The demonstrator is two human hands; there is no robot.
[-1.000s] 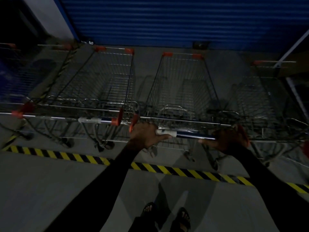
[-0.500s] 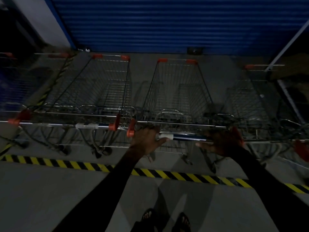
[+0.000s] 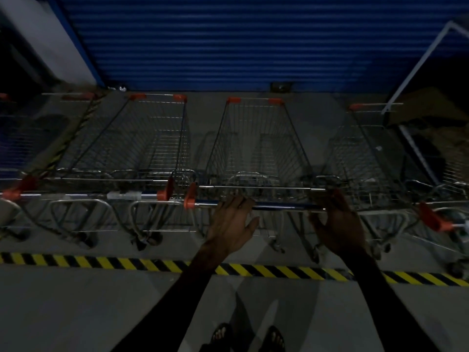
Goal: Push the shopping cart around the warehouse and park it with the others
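The wire shopping cart (image 3: 256, 148) with orange corner caps stands nose-first toward the blue shutter, in line with the other carts. Its blue handle bar (image 3: 281, 206) runs across in front of me. My left hand (image 3: 232, 222) is flat, palm down, with its fingertips lying over the bar and the thumb spread away below it. My right hand (image 3: 338, 222) lies the same way at the bar's right end, covering the orange end cap there. Neither hand is wrapped around the bar.
A parked cart (image 3: 142, 148) stands close on the left, its handle cap almost touching mine, and another cart (image 3: 368, 153) is on the right. The blue roller shutter (image 3: 228, 41) closes the front. A yellow-black floor stripe (image 3: 127, 264) runs behind the cart wheels.
The cart has rolled forward into line with its neighbours. My left hand slid right along the bar and loosened from a grip to flat fingers; my right hand loosened too.
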